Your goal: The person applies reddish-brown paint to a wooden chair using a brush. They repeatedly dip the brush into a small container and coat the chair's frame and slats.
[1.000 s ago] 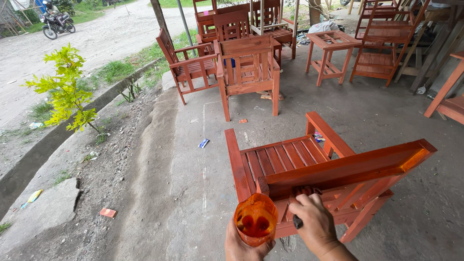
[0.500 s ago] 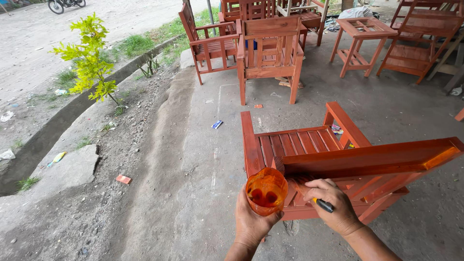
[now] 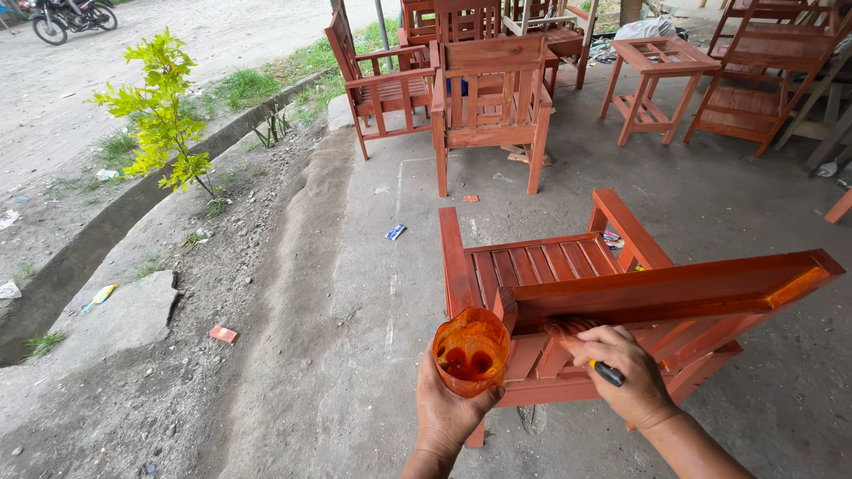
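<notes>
A red-orange wooden armchair (image 3: 568, 266) stands in front of me, its back towards me. My left hand (image 3: 453, 404) holds an orange plastic cup (image 3: 471, 350) with red-brown liquid inside, just left of the chair's back. My right hand (image 3: 621, 372) grips a brush with a dark handle (image 3: 608, 373). The brush's bristles (image 3: 568, 326) press against the underside of the chair's glossy top rail (image 3: 674, 288).
Several more red-orange chairs (image 3: 488, 93) and a small table (image 3: 657, 75) stand farther back on the concrete. A dirt strip, a ditch and a yellow-green shrub (image 3: 160, 106) lie to the left. A motorbike (image 3: 67, 18) is parked far left. Small litter (image 3: 395, 232) dots the ground.
The view has swung slightly, and my right hand has slid the brush a little along under the top rail. The cup stays held beside the chair's back.
</notes>
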